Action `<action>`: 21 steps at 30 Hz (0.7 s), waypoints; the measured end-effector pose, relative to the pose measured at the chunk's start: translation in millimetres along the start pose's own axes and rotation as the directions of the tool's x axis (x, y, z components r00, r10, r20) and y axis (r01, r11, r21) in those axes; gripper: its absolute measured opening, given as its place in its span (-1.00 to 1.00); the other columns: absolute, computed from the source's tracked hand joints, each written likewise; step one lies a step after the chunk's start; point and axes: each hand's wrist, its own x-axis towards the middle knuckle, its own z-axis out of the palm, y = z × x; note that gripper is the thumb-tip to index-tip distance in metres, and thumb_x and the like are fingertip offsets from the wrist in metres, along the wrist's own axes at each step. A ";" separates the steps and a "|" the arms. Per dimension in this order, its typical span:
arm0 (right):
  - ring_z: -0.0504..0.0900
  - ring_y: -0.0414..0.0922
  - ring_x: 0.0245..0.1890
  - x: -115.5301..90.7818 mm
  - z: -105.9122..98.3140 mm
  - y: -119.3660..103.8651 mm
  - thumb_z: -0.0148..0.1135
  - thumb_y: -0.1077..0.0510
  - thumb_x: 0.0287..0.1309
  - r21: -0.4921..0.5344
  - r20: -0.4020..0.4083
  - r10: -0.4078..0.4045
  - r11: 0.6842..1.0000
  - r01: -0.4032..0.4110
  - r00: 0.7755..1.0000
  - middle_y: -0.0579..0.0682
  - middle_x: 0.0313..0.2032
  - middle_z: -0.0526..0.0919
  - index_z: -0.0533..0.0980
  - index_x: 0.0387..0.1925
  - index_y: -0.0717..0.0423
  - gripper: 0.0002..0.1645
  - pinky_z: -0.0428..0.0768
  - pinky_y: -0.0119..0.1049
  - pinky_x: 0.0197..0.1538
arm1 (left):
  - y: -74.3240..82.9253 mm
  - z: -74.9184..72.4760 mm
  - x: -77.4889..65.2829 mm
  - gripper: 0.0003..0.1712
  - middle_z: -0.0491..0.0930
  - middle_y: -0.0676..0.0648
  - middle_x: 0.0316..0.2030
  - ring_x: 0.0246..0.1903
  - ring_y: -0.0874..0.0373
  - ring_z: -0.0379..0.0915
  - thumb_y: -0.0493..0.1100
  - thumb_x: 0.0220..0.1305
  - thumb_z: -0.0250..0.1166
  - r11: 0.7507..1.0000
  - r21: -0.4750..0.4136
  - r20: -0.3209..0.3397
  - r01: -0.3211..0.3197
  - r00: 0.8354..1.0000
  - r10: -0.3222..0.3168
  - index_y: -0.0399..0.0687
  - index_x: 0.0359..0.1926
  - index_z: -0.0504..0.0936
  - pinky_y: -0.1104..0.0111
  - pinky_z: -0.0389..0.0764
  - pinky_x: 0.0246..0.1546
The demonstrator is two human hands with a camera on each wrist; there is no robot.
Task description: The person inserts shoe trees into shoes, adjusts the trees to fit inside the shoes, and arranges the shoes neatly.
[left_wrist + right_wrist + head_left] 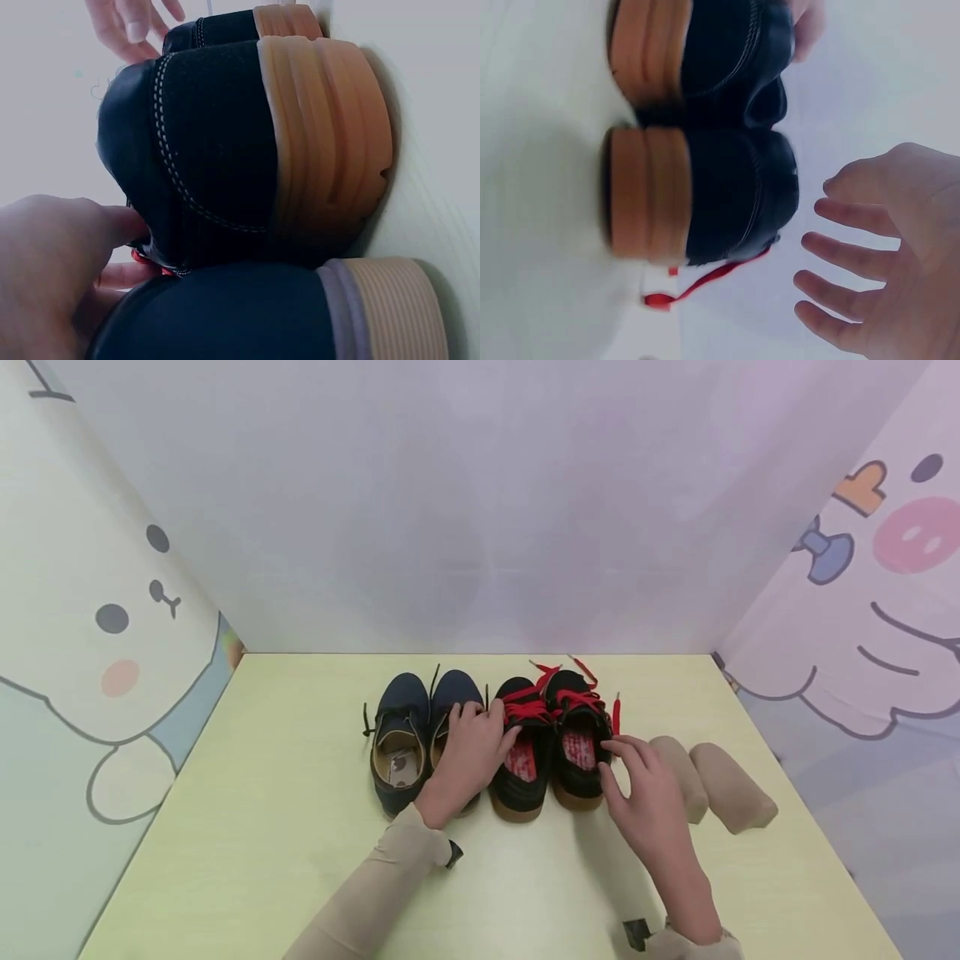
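Two black shoes with red laces stand side by side, heels toward me. My left hand [474, 747] pinches the side of the left black shoe [519, 795] at its opening. In the left wrist view the thumb [124, 225] dips over the shoe's collar, with fingers outside it. My right hand [648, 797] hovers at the right side of the right black shoe [576, 781], fingers spread and slightly bent. The right wrist view shows that hand [907, 240] apart from the shoe's heel [720, 195], holding nothing.
A pair of navy shoes stands left of the black ones: the left navy shoe [403, 693] and the right navy shoe [456, 687], partly behind my left hand. Two beige, rounded blocks, a nearer one [678, 764] and an outer one [731, 789], lie right on the pale table [285, 827].
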 end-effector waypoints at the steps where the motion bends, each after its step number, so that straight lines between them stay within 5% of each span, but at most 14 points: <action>1: 0.55 0.16 0.04 -1.7 -1.2 3.2 0.36 0.22 0.13 -0.010 0.007 0.007 1.000 -0.007 1.000 0.18 0.06 0.60 0.58 0.00 0.18 -0.63 0.46 0.11 0.10 | 0.4 0.4 -0.1 -0.56 0.69 -0.03 -0.51 -0.02 -0.06 0.49 0.19 0.42 0.12 1.000 0.002 -0.001 -0.002 1.000 0.002 -0.10 -0.09 0.41 -0.14 0.36 0.29; 15: 0.43 0.32 0.16 -19.7 -15.5 48.9 0.46 0.21 -0.06 -0.167 0.085 0.017 0.986 -0.002 0.996 0.32 0.12 0.52 0.53 0.07 0.17 -0.42 0.35 0.31 0.15 | -2.4 0.3 -1.4 -0.56 0.68 -0.02 -0.51 0.00 -0.07 0.53 0.21 0.42 0.09 0.999 0.015 -0.027 -0.036 0.999 0.037 -0.09 -0.13 0.40 -0.14 0.39 0.28; 21: 0.34 0.46 0.19 -28.4 -21.0 62.0 0.45 0.15 -0.02 -0.208 0.177 0.123 0.974 -0.085 0.976 0.36 0.26 0.39 0.46 0.17 0.06 -0.34 0.32 0.49 -0.02 | -3.9 1.5 -1.4 -0.52 0.70 -0.07 -0.08 0.02 -0.10 0.56 0.18 0.41 0.13 0.997 -0.005 -0.054 -0.072 0.996 0.072 -0.01 0.15 0.43 -0.21 0.39 0.25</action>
